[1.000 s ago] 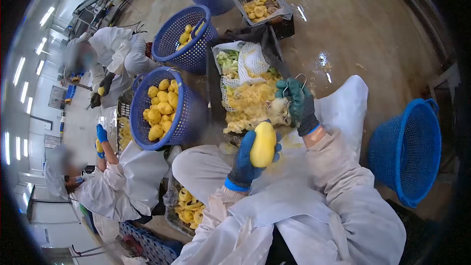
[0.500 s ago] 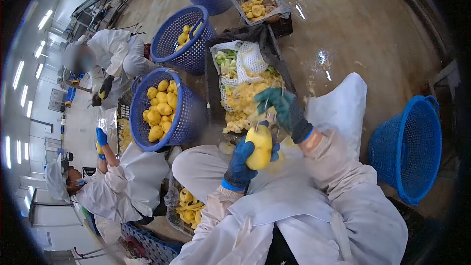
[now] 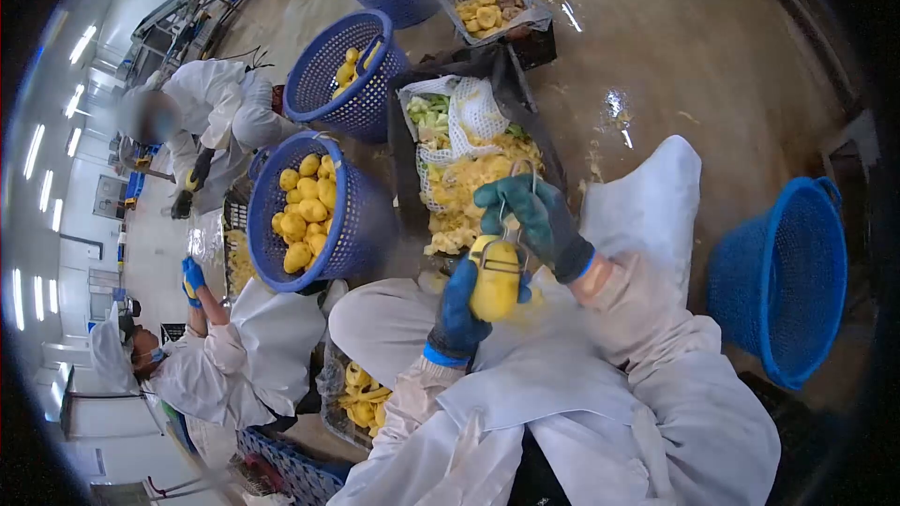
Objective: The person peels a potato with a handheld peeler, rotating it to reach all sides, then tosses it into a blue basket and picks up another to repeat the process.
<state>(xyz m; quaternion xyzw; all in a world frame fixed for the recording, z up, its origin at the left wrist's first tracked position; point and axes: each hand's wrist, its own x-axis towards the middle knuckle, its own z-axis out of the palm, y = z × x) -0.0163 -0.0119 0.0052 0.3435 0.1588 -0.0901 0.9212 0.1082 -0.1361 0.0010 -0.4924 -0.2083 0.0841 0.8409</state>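
My left hand (image 3: 457,309), in a blue glove, is wrapped round a smooth yellow oval fruit (image 3: 493,292) in front of my lap. Above it, my right hand (image 3: 539,220) in a dark green glove grips a metal peeler (image 3: 507,235) by its wire handle. The peeler's head lies against the upper part of the fruit. Just beyond my hands, a dark-lined crate (image 3: 403,169) holds a heap of yellow scraps (image 3: 469,186), some green pieces and white foam netting (image 3: 474,117).
Blue-purple baskets (image 3: 361,215) of yellow fruit stand to the left and beyond. An upright blue basket (image 3: 736,272) is at right. Peels fill a lined crate (image 3: 361,403) by my left knee. Two co-workers in white, one nearer person (image 3: 220,370) and one farther person (image 3: 211,98), sit left.
My right hand has brought the peeler down onto the fruit's upper face. The fruit sits slightly more upright in my left hand. The farther co-worker's hands have shifted slightly.
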